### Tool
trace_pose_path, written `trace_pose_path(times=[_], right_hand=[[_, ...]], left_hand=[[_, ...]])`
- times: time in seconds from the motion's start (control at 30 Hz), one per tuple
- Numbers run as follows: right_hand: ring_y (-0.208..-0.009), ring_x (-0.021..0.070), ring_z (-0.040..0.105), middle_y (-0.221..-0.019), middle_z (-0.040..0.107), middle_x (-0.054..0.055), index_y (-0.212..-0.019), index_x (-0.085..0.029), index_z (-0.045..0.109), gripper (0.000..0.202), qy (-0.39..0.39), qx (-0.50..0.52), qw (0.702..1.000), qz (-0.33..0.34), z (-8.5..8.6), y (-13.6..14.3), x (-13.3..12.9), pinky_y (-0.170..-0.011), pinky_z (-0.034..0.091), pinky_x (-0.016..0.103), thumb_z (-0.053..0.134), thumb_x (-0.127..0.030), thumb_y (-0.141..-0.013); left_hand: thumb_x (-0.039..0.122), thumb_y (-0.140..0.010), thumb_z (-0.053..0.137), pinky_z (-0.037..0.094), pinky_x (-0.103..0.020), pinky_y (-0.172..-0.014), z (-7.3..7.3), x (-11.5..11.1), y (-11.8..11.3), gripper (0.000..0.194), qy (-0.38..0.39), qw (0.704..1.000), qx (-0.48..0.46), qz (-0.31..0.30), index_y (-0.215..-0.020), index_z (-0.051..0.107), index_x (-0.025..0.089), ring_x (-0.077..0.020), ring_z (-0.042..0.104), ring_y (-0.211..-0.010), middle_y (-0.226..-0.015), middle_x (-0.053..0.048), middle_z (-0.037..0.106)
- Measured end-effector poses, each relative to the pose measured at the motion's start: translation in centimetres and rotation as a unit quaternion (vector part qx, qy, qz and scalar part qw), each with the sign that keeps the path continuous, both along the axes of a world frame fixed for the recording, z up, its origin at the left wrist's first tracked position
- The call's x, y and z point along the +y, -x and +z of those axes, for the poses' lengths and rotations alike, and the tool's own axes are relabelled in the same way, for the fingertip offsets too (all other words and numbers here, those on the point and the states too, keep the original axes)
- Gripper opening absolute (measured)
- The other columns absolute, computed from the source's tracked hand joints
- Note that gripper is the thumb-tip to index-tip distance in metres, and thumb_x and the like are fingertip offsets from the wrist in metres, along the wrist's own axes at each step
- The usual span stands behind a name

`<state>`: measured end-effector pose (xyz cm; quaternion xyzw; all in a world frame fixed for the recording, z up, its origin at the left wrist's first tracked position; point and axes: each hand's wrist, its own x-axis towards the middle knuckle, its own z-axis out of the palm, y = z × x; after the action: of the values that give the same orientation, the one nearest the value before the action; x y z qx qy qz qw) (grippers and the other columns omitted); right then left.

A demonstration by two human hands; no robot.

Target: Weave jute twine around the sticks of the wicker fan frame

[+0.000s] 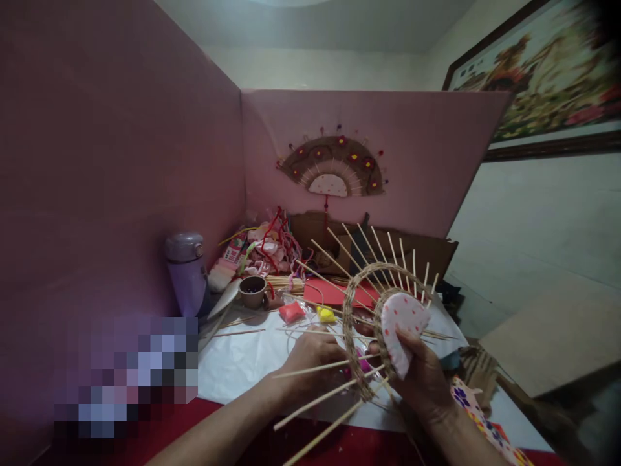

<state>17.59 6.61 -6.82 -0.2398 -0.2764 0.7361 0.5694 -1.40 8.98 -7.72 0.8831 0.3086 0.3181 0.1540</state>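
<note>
My right hand [427,382] grips the white, red-dotted half-round base of a stick fan [405,320], its thumb on the front. Thin wooden sticks spread from that base, and two bands of braided brown twine [350,304] are woven across them. My left hand [315,359] is closed, with curled fingers by the outer band's lower left part. The sticks and band partly hide those fingertips, so what they pinch is unclear. Something magenta [358,364] shows behind the sticks between my hands.
A finished-looking fan [334,162] hangs on the pink partition [417,129]. Behind my hands lie a brown cup [253,292], red [292,313] and yellow packets [325,315], red paper [325,291] and tangled yarn [276,243]. A purple bottle [188,275] stands left.
</note>
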Motion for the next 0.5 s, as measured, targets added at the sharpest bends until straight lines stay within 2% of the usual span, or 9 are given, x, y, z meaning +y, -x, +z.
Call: trace_pose_path(times=[0.1,0.17,0.23,0.3,0.37,0.43,0.5], right_hand=[[-0.058,0.0186,0.066,-0.064,0.071,0.006,-0.076,-0.016,0.068,0.011,-0.019,0.019,1.0,-0.009,0.1,-0.2,0.0,-0.049,0.052,0.024,0.063,-0.021,-0.068],[-0.058,0.0176,0.066,-0.07,0.072,0.006,-0.078,-0.016,0.067,0.012,-0.027,0.025,0.999,-0.012,0.1,-0.4,0.1,-0.049,0.052,0.024,0.062,-0.022,-0.069],[-0.057,0.0177,0.066,-0.074,0.072,0.007,-0.078,-0.016,0.067,0.012,-0.029,0.022,0.999,-0.009,0.1,-0.4,0.0,-0.048,0.051,0.024,0.062,-0.023,-0.069],[-0.055,0.0179,0.065,-0.075,0.072,0.009,-0.077,-0.015,0.068,0.013,-0.027,0.015,1.0,-0.003,0.2,-0.3,0.0,-0.047,0.051,0.025,0.062,-0.024,-0.069],[-0.055,0.0176,0.065,-0.077,0.072,0.01,-0.078,-0.014,0.068,0.015,-0.025,0.012,1.0,-0.002,0.3,-0.1,-0.1,-0.047,0.051,0.025,0.062,-0.024,-0.068],[-0.055,0.0175,0.065,-0.081,0.072,0.011,-0.08,-0.013,0.068,0.017,-0.024,0.01,1.0,-0.001,0.5,0.0,-0.2,-0.047,0.051,0.025,0.062,-0.023,-0.068],[-0.057,0.0187,0.065,-0.083,0.072,0.012,-0.081,-0.013,0.068,0.019,-0.024,0.005,1.0,0.001,0.6,0.1,-0.3,-0.047,0.051,0.026,0.062,-0.024,-0.067]], left_hand=[[0.037,-0.074,0.062,0.041,-0.029,-0.08,1.6,-0.6,1.6,0.015,-0.034,0.996,0.062,0.057,-0.075,0.07,0.024,-0.0167,0.057,-0.083,-0.084,-0.002,0.068],[0.035,-0.083,0.051,0.041,-0.027,-0.082,2.5,-0.8,3.7,0.02,-0.043,0.984,0.086,0.151,-0.089,0.068,0.025,-0.0156,0.056,-0.089,-0.094,-0.003,0.066],[0.027,-0.089,0.038,0.042,-0.028,-0.08,2.8,-0.8,6.3,0.028,-0.044,0.956,0.112,0.267,-0.095,0.065,0.021,-0.0165,0.057,-0.09,-0.095,-0.006,0.065],[0.018,-0.087,0.037,0.043,-0.033,-0.075,2.5,-0.7,8.7,0.028,-0.04,0.913,0.156,0.376,-0.095,0.064,0.015,-0.0224,0.057,-0.09,-0.094,-0.012,0.063],[0.009,-0.082,0.035,0.045,-0.037,-0.068,1.7,-0.5,10.5,0.031,-0.029,0.865,0.204,0.459,-0.096,0.062,0.009,-0.028,0.058,-0.086,-0.09,-0.018,0.062],[0.004,-0.079,0.033,0.045,-0.038,-0.062,0.9,-0.2,11.5,0.032,-0.015,0.831,0.246,0.499,-0.089,0.063,0.005,-0.0309,0.06,-0.082,-0.084,-0.021,0.062],[0.002,-0.08,0.03,0.046,-0.038,-0.061,0.3,0.0,11.8,0.034,-0.009,0.809,0.275,0.519,-0.088,0.063,0.004,-0.032,0.06,-0.082,-0.083,-0.022,0.062]])
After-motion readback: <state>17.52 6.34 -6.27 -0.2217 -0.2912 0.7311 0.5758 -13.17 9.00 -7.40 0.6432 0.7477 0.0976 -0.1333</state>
